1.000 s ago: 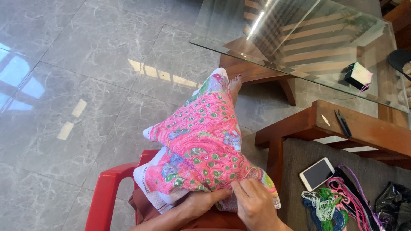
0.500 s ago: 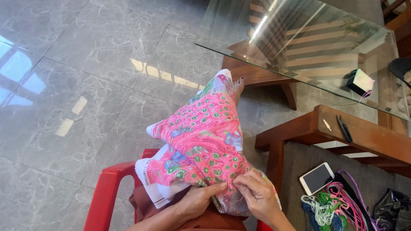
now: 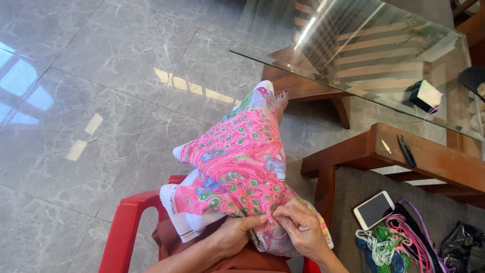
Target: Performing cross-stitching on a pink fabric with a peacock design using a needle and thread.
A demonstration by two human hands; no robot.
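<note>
A pink embroidered cloth (image 3: 240, 167) with green and blue dots lies draped over my lap and leg, its white edge hanging at the left. My left hand (image 3: 236, 233) grips the cloth's near edge from below. My right hand (image 3: 301, 228) pinches the cloth right beside it, fingertips nearly touching the left hand's. A needle may be between the fingers, but it is too small to tell. My bare foot (image 3: 281, 99) sticks out past the cloth's far end.
I sit on a red plastic chair (image 3: 123, 227). A glass-topped wooden table (image 3: 353, 45) stands ahead. At the right a wooden seat holds a phone (image 3: 373, 209), a bundle of coloured threads (image 3: 391, 245) and small scissors (image 3: 406, 150) on its armrest.
The camera view has shifted slightly. My right hand has moved up onto the cloth and closed in next to my left hand, pinching the fabric.
</note>
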